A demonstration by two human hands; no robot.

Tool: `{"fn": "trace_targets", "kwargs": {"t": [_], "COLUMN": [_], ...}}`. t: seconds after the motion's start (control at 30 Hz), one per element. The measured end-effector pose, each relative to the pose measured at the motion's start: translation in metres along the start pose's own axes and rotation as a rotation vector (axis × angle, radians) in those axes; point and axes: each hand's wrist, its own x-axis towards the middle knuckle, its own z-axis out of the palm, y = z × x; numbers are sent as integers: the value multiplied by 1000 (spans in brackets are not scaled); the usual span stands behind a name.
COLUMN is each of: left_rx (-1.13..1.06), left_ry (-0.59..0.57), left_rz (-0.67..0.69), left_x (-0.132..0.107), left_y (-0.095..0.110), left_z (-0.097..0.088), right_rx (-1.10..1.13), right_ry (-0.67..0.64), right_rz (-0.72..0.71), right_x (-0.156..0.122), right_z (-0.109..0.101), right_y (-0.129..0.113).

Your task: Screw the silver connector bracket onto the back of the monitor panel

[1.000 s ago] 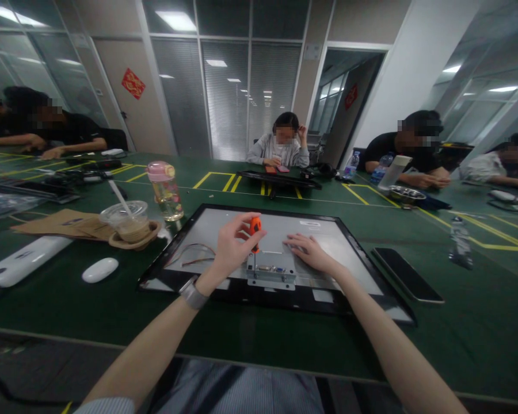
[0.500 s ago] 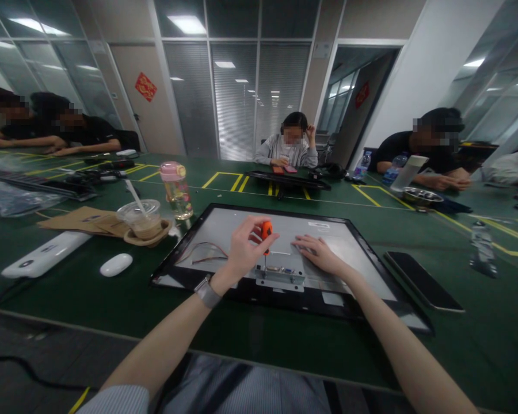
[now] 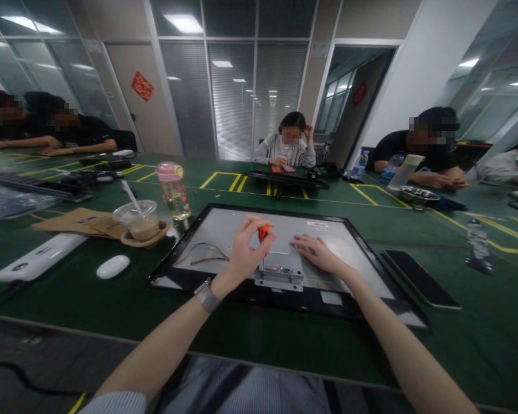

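A flat monitor panel (image 3: 242, 225) with a black frame and grey metal back lies on the table before me. My left hand (image 3: 247, 247) is closed round the orange handle of a screwdriver (image 3: 265, 234). Its thin shaft points down to the metal bracket (image 3: 280, 279), which carries the video ports near the panel's front edge. The exact spot where the tip meets the bracket is too small to tell. My right hand (image 3: 317, 253) lies flat on the panel's back, fingers spread, holding nothing. Thin wires (image 3: 205, 253) curl over the panel's left part.
Left of the panel are a white mouse (image 3: 113, 267), a plastic drink cup (image 3: 140, 221), a pink-lidded bottle (image 3: 174, 192) and a white power strip (image 3: 41, 256). A black phone (image 3: 418, 279) lies to the right. People sit across the green table.
The fingers of my left hand have shifted round the screwdriver's handle. My right hand keeps its place on the panel. The whole view has moved slightly.
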Motion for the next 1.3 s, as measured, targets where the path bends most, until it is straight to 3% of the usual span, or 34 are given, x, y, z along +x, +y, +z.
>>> {"fn": "trace_targets", "kwargs": {"t": [0.13,0.33,0.53,0.7,0.93,1.13,1.3], "left_rx": [36,-136,-62,-203,-92,-182,-132], "left_ry": [49,39,125,137,186,160,175], "left_rz": [-14,-146,-163,-255,-207,-251,-201], "left_x": [2,0,0,1,4,2,3], "left_y": [2,4,4,2,2,2,2], "left_z": [0,1,3,3,3,4,4], "right_rx": [1,-3,-9,3,-6,6,7], "right_ry": [13,25,24,1,7,-3,0], "right_rz": [-6,-11,-11,9,9,9,6], "right_x": [0,-1,-2,-2,-2,-3,-3], "right_z": [0,0,-2,-4,-3,-5,-6], "right_y": [0,1,-2,-6,-4,-5,-6]}}
